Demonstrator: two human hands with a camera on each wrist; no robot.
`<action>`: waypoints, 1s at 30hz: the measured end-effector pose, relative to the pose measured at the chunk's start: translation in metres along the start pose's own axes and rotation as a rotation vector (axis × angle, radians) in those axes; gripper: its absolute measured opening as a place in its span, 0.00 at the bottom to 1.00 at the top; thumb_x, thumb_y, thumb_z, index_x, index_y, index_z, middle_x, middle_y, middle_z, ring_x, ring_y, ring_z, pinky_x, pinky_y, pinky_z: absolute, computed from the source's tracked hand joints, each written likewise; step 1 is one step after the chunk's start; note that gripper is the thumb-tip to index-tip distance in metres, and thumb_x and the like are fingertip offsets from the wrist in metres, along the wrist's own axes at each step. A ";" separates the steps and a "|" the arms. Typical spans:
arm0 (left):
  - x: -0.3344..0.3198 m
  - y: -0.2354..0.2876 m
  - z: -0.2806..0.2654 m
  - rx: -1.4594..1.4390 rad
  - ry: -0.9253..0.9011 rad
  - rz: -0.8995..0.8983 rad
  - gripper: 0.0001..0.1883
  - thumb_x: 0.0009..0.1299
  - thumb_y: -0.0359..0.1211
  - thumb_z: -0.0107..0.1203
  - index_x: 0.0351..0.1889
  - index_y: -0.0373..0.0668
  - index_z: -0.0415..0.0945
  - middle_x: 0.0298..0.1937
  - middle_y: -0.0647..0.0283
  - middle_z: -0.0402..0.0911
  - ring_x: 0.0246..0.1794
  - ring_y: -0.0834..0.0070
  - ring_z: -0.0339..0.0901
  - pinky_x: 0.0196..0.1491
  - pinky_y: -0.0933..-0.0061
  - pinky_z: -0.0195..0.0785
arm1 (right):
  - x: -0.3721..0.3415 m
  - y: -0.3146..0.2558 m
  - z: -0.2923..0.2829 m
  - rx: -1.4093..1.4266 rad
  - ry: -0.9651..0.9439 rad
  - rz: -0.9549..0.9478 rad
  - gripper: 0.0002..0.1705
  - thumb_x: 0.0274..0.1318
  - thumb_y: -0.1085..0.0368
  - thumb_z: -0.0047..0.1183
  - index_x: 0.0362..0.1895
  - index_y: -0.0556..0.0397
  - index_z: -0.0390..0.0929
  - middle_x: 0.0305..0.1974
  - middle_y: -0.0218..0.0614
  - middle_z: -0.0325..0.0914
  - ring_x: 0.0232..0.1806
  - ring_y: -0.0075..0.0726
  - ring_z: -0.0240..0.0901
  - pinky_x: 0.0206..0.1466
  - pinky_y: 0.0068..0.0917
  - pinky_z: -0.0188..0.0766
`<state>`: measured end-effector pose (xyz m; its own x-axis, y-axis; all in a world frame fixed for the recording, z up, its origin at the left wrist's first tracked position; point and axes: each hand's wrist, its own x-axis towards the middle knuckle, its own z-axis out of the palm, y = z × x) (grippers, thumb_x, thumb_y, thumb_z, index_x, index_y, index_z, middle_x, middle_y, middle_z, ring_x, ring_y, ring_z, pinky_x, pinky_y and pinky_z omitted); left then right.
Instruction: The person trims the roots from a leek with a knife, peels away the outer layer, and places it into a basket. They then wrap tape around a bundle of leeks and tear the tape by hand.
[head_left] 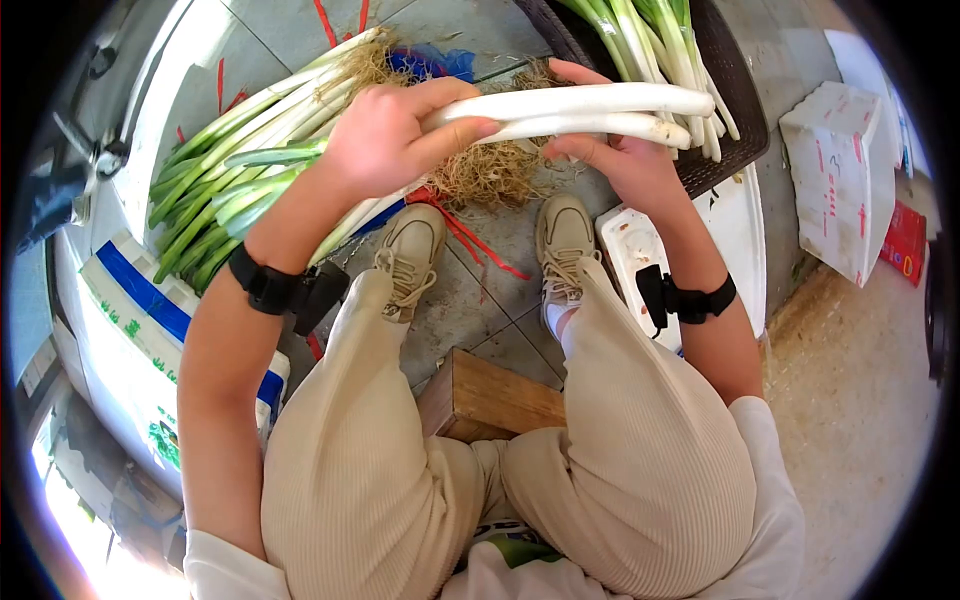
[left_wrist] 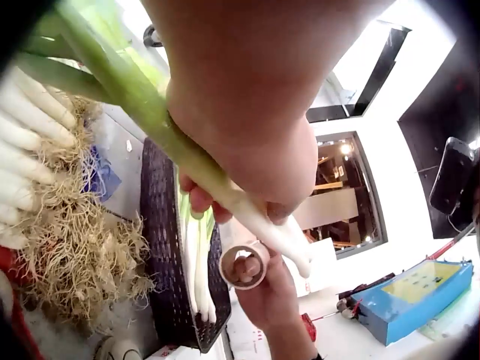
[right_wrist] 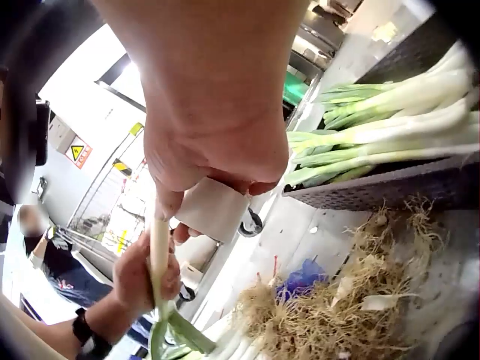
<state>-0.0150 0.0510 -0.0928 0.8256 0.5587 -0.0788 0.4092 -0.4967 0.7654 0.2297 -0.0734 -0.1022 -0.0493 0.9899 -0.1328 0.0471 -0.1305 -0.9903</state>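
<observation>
Two long green onions [head_left: 600, 100] with thick white stalks lie across in front of me, their white ends pointing right. My left hand [head_left: 385, 140] grips them, thumb along the lower stalk, leaves trailing back past the wrist. On the other side, my right hand [head_left: 640, 175] is close against the white ends. Its fingers curl round a short, hollow whitish roll [right_wrist: 214, 210], which shows open-ended in the left wrist view with fingertips inside it. In the head view the stalks hide this roll.
Untrimmed green onions [head_left: 250, 140] are piled at left, beside a heap of cut roots [head_left: 500, 175]. A dark woven basket [head_left: 745, 100] at upper right holds cleaned ones. A white foam tray [head_left: 720, 240], a white box [head_left: 835, 180] and a wooden block [head_left: 500, 395] stand around.
</observation>
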 end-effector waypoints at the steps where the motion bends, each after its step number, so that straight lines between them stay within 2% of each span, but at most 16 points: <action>1: 0.003 0.002 -0.002 -0.101 0.009 0.023 0.18 0.72 0.48 0.57 0.47 0.43 0.82 0.21 0.63 0.79 0.19 0.73 0.78 0.26 0.72 0.70 | 0.001 0.000 0.001 -0.014 0.001 -0.063 0.37 0.57 0.69 0.65 0.70 0.51 0.66 0.43 0.31 0.82 0.45 0.22 0.78 0.52 0.25 0.74; 2: 0.007 0.003 -0.006 -0.101 0.008 0.023 0.18 0.72 0.48 0.57 0.47 0.43 0.82 0.21 0.63 0.79 0.19 0.73 0.78 0.26 0.72 0.70 | 0.003 0.001 0.002 -0.028 0.002 -0.125 0.39 0.55 0.70 0.66 0.70 0.52 0.66 0.44 0.31 0.82 0.45 0.22 0.78 0.52 0.25 0.75; 4: 0.016 0.009 -0.019 -0.428 -0.332 -0.201 0.20 0.74 0.48 0.55 0.47 0.41 0.81 0.22 0.66 0.77 0.21 0.78 0.76 0.24 0.72 0.68 | 0.003 0.005 0.003 -0.033 -0.005 -0.158 0.38 0.54 0.73 0.65 0.70 0.54 0.66 0.44 0.32 0.82 0.43 0.23 0.79 0.51 0.24 0.76; 5: 0.021 0.013 -0.023 -0.513 -0.416 -0.275 0.21 0.75 0.49 0.53 0.46 0.39 0.80 0.24 0.68 0.75 0.22 0.81 0.76 0.26 0.74 0.68 | 0.003 0.007 0.003 -0.040 -0.013 -0.191 0.38 0.54 0.76 0.64 0.69 0.56 0.65 0.44 0.33 0.82 0.41 0.24 0.80 0.49 0.22 0.77; 9: 0.026 0.009 -0.011 -0.417 -0.494 -0.293 0.23 0.73 0.49 0.54 0.51 0.38 0.78 0.32 0.62 0.80 0.29 0.74 0.80 0.35 0.70 0.72 | 0.002 0.009 0.003 -0.016 -0.033 -0.189 0.33 0.56 0.74 0.62 0.66 0.58 0.68 0.43 0.34 0.82 0.39 0.23 0.79 0.46 0.22 0.77; 11: 0.017 0.023 0.008 -0.044 -0.014 0.095 0.23 0.72 0.44 0.55 0.61 0.43 0.72 0.42 0.56 0.80 0.41 0.65 0.80 0.46 0.64 0.72 | 0.001 0.003 0.004 0.275 0.049 0.001 0.25 0.59 0.70 0.62 0.61 0.56 0.73 0.40 0.32 0.82 0.39 0.23 0.77 0.42 0.23 0.75; 12: 0.017 0.028 0.015 -0.044 -0.014 0.094 0.23 0.72 0.44 0.55 0.61 0.43 0.72 0.42 0.56 0.80 0.41 0.65 0.80 0.46 0.64 0.72 | 0.003 0.001 0.006 0.276 0.049 0.001 0.25 0.59 0.70 0.62 0.61 0.56 0.73 0.40 0.32 0.82 0.39 0.23 0.77 0.42 0.23 0.75; 14: 0.019 0.038 0.027 0.081 0.296 0.269 0.29 0.70 0.46 0.57 0.67 0.47 0.68 0.49 0.52 0.79 0.49 0.54 0.77 0.52 0.57 0.69 | 0.007 -0.002 0.011 0.261 0.157 -0.001 0.21 0.61 0.68 0.61 0.58 0.57 0.74 0.38 0.32 0.81 0.36 0.22 0.77 0.38 0.22 0.74; 16: 0.023 0.045 0.031 0.138 0.283 0.293 0.31 0.69 0.49 0.59 0.67 0.48 0.68 0.49 0.53 0.79 0.50 0.53 0.76 0.54 0.56 0.68 | 0.009 -0.002 0.019 0.244 0.192 -0.012 0.21 0.61 0.67 0.61 0.57 0.57 0.74 0.39 0.31 0.81 0.38 0.21 0.76 0.39 0.22 0.74; 18: 0.026 0.047 0.035 0.205 0.287 0.238 0.34 0.66 0.53 0.61 0.67 0.49 0.68 0.50 0.52 0.79 0.48 0.52 0.77 0.53 0.56 0.70 | 0.011 -0.002 0.024 0.206 0.263 -0.036 0.20 0.62 0.66 0.60 0.56 0.57 0.75 0.42 0.30 0.81 0.40 0.19 0.76 0.40 0.21 0.73; 22: 0.034 0.041 0.032 0.257 0.220 0.183 0.37 0.63 0.57 0.62 0.66 0.51 0.69 0.49 0.53 0.81 0.45 0.52 0.80 0.49 0.56 0.73 | 0.008 -0.003 0.020 0.183 0.239 0.019 0.20 0.64 0.65 0.58 0.58 0.57 0.73 0.46 0.29 0.80 0.45 0.18 0.74 0.45 0.20 0.72; 24: 0.039 0.037 0.032 0.185 0.236 0.180 0.39 0.59 0.61 0.64 0.64 0.52 0.71 0.46 0.55 0.82 0.42 0.52 0.82 0.44 0.57 0.76 | 0.006 0.002 0.014 0.177 0.119 0.017 0.26 0.67 0.65 0.55 0.67 0.57 0.67 0.55 0.32 0.77 0.52 0.21 0.73 0.53 0.22 0.71; 25: 0.040 0.037 0.031 0.184 0.235 0.180 0.39 0.59 0.61 0.64 0.64 0.52 0.71 0.46 0.55 0.82 0.42 0.52 0.82 0.44 0.57 0.76 | 0.004 0.002 0.013 0.177 0.120 0.018 0.26 0.67 0.65 0.55 0.67 0.57 0.67 0.55 0.32 0.77 0.52 0.21 0.73 0.53 0.22 0.71; 27: 0.043 0.037 0.027 0.150 0.263 0.211 0.43 0.53 0.65 0.66 0.62 0.52 0.72 0.41 0.55 0.83 0.41 0.53 0.83 0.44 0.58 0.76 | 0.001 -0.001 0.012 0.251 0.061 -0.013 0.33 0.69 0.65 0.51 0.74 0.56 0.57 0.62 0.34 0.71 0.60 0.24 0.68 0.62 0.25 0.66; 28: 0.043 0.038 0.025 0.151 0.261 0.212 0.43 0.53 0.65 0.66 0.62 0.52 0.72 0.41 0.55 0.83 0.41 0.53 0.83 0.44 0.58 0.76 | -0.001 -0.005 0.009 0.252 0.063 -0.013 0.33 0.69 0.65 0.51 0.74 0.56 0.57 0.62 0.34 0.71 0.60 0.24 0.68 0.62 0.25 0.66; 30: 0.042 0.045 0.019 0.108 0.195 0.184 0.46 0.49 0.65 0.70 0.61 0.50 0.72 0.34 0.55 0.83 0.36 0.55 0.83 0.40 0.61 0.76 | -0.006 -0.014 0.004 0.148 -0.069 0.023 0.35 0.70 0.66 0.49 0.76 0.56 0.52 0.66 0.36 0.67 0.63 0.25 0.66 0.65 0.26 0.63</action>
<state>0.0451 0.0397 -0.0734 0.8037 0.5648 0.1872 0.3074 -0.6635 0.6821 0.2258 -0.0774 -0.0881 -0.1189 0.9811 -0.1524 -0.0980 -0.1644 -0.9815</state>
